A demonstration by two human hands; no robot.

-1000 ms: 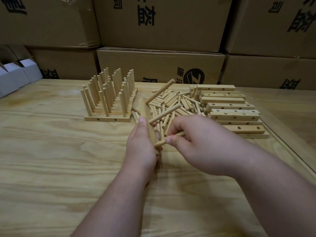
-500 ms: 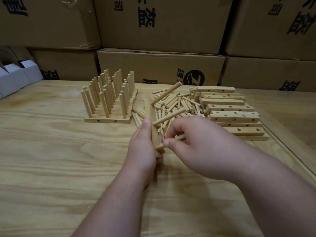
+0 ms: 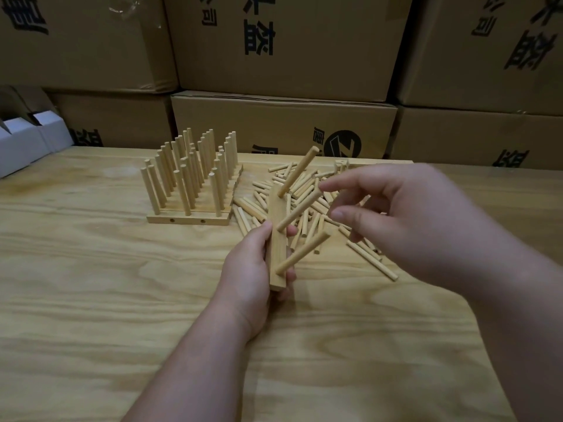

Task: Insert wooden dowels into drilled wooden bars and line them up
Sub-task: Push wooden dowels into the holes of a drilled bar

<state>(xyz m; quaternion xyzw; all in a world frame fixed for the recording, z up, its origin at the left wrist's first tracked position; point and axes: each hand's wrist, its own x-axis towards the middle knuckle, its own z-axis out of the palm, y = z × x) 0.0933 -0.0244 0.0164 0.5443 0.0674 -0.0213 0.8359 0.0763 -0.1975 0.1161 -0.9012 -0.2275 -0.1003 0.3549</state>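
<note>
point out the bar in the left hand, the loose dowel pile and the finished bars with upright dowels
held bar (image 3: pixel 277 257), head view, on its front face between the lower two dowels
loose dowel pile (image 3: pixel 307 184), head view, mid-heap on the table
finished bars (image 3: pixel 187 221), head view, on the nearest bar's drilled side

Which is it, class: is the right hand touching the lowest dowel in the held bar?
Apart. The head view shows table between the right hand and the lowest dowel.

The cartons (image 3: pixel 283 44) stacked behind the bench carry large black Chinese characters, printed upside down and partly cut off; "公司" can be made out on two of them. The middle lower carton (image 3: pixel 283 126) bears a round black logo (image 3: pixel 342 147) with a slanted Z-like mark.
</note>
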